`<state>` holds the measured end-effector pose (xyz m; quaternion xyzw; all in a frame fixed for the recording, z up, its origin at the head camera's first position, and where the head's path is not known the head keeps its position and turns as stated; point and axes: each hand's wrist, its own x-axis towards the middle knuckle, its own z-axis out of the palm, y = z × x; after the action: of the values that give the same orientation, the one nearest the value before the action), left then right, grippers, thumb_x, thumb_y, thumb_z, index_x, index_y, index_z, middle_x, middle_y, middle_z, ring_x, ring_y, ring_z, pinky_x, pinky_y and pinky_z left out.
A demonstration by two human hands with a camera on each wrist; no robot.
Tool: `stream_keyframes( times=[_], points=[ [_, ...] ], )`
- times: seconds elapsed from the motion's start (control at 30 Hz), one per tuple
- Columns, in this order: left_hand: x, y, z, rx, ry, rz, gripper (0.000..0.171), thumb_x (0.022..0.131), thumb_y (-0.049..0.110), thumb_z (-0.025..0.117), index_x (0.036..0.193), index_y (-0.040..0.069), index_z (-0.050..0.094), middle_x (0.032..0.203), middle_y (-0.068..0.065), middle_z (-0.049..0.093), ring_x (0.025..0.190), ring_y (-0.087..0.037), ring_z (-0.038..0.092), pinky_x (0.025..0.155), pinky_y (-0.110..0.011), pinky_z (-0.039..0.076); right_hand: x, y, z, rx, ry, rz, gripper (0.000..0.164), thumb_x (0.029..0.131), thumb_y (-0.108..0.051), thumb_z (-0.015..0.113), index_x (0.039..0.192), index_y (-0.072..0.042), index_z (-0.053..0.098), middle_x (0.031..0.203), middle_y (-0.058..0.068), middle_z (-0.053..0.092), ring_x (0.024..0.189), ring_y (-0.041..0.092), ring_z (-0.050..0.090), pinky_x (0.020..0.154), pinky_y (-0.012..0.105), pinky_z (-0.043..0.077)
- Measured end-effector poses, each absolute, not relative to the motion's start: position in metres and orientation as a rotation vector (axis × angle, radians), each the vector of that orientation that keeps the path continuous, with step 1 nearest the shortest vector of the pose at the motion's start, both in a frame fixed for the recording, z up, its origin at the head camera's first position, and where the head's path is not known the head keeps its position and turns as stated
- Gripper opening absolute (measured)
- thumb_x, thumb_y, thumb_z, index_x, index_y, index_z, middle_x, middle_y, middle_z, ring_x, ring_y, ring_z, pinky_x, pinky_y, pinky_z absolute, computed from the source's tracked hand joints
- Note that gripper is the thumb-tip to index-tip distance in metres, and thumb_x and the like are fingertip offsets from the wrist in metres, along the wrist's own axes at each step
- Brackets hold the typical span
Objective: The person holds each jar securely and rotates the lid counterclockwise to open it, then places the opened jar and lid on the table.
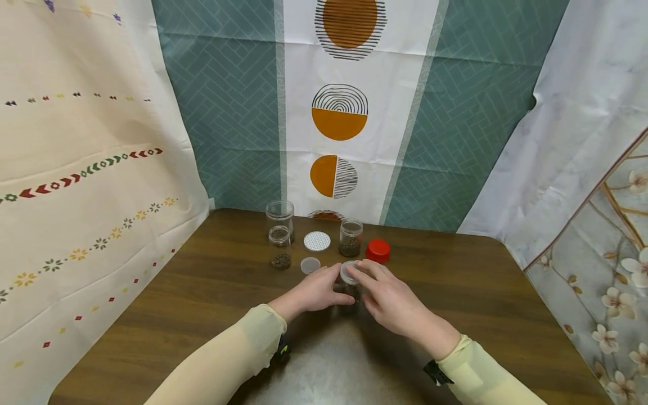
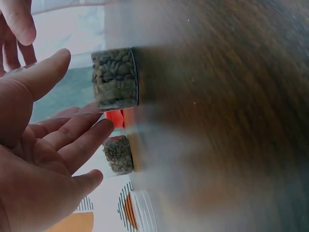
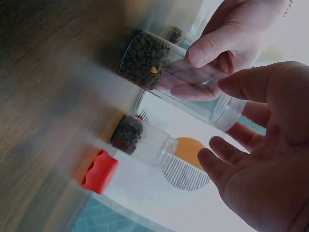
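A tall clear jar with dark pellets in its lower part stands upright on the brown table in front of me. My left hand holds its side, thumb across the near face and fingers round behind. At the jar's top is a translucent whitish lid. My right hand has its thumb and fingers around this lid, one finger lying over the top in the head view. In the left wrist view the pellets show through the clear wall, while the lid is out of sight.
Behind the hands stand a large clear jar, a slim jar and another jar, each with dark contents. A red lid, a white patterned lid and a small translucent lid lie among them. Curtains surround the table.
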<state>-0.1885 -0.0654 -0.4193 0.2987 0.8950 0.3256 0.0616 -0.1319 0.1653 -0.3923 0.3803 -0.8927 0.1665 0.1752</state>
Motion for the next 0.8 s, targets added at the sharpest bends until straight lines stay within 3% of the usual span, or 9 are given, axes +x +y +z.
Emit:
stream_keyframes(
  times=[0.3,0.57,0.8],
  points=[
    [-0.187,-0.07,-0.417,0.862,2.683,1.017,0.062,0.098,0.028,0.088,0.148,0.004,0.059,0.141,-0.012,0.072,0.13,-0.028,0.069,0.111,-0.049,0.053,-0.13,0.168,-0.391,1.076,-2.576,0.474,0.071,0.093,-0.001,0.087,0.158,0.0,0.057,0.162,0.016,0.055,0.155,0.039,0.046,0.11,0.054,0.053],
    [-0.185,-0.076,-0.413,0.811,2.706,1.005,0.051,0.098,0.03,0.088,0.136,0.007,0.064,0.129,-0.009,0.075,0.125,-0.028,0.071,0.107,-0.05,0.054,-0.129,0.169,-0.392,1.073,-2.604,0.499,0.075,0.095,-0.005,0.087,0.161,0.002,0.052,0.169,0.017,0.048,0.157,0.038,0.044,0.116,0.056,0.048],
    [-0.186,-0.083,-0.41,0.811,2.754,0.963,0.052,0.099,0.031,0.087,0.139,0.007,0.065,0.131,-0.009,0.074,0.123,-0.027,0.07,0.105,-0.05,0.055,-0.13,0.172,-0.395,1.038,-2.645,0.513,0.073,0.097,-0.007,0.085,0.161,0.003,0.051,0.168,0.018,0.049,0.155,0.04,0.045,0.118,0.057,0.045]
  ],
)
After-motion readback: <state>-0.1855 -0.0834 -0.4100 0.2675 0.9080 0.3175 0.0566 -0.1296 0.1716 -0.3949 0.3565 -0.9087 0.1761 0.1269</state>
